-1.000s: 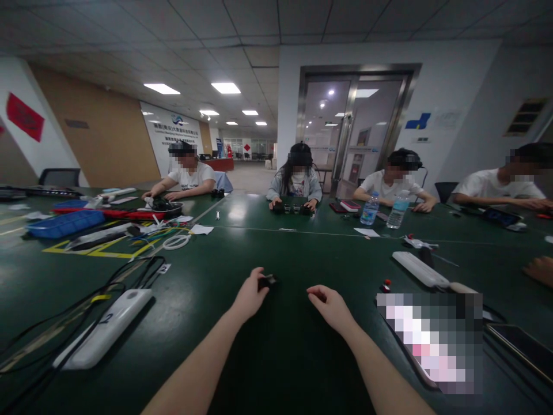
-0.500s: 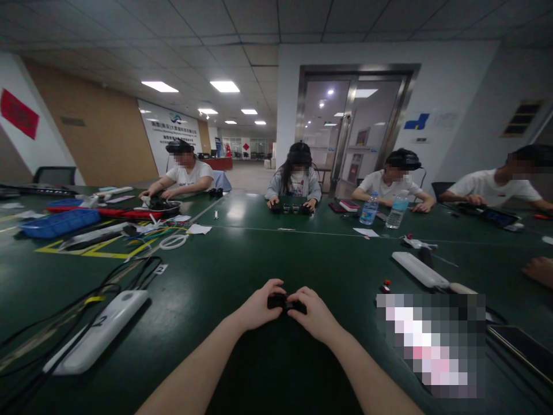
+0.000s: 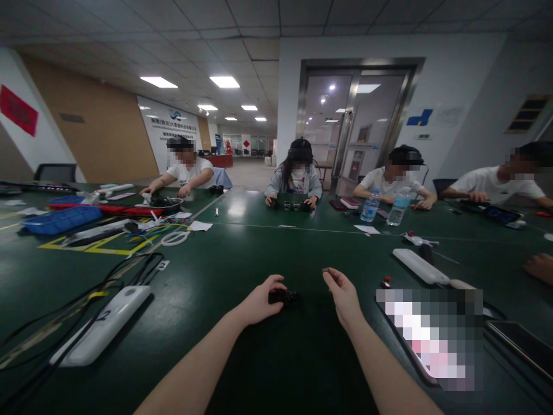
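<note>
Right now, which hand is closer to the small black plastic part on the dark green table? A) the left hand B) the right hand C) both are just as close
A. The left hand is right against the small black plastic part, while the right hand is raised apart from it.

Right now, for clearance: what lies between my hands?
A small black part, beside the left hand, apart from the right hand, in the head view.

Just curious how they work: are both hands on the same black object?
No, the left hand touches the small black object; the right hand is apart, a tiny dark piece at its fingertips.
</note>
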Demonstrator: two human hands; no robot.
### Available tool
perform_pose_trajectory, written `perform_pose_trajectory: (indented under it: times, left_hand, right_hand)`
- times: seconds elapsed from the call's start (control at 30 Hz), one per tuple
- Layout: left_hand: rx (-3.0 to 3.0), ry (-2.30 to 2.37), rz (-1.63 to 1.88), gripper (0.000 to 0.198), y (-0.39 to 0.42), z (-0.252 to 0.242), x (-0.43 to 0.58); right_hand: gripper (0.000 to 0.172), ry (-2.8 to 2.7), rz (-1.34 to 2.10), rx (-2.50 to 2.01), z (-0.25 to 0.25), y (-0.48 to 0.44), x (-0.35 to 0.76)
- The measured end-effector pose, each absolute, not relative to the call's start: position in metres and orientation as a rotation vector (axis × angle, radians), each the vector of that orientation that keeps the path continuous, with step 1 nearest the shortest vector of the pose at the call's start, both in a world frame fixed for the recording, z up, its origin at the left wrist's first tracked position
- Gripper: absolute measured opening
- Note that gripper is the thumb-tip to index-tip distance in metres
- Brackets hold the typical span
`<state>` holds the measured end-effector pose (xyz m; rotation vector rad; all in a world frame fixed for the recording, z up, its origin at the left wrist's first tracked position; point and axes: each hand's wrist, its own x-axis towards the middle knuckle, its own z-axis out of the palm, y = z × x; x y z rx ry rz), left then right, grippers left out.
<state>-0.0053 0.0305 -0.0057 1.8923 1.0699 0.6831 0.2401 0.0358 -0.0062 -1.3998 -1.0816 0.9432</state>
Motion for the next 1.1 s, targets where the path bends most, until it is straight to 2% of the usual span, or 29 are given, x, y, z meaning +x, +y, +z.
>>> perform_pose_trajectory:
  times: [0.4,1.1]
  left_hand:
    - [1.874,1.075,0.698,0.06,0.029,-0.004,-0.004]
    - [1.859,1.066,0.708,0.058,0.029,-0.003,-0.004]
  right_hand:
    - [0.039,-1.157,0.977,-1.401,-0.003,0.032,0.234]
    - [0.042,-1.102,1.027,-1.399,0.0,0.029,0.232]
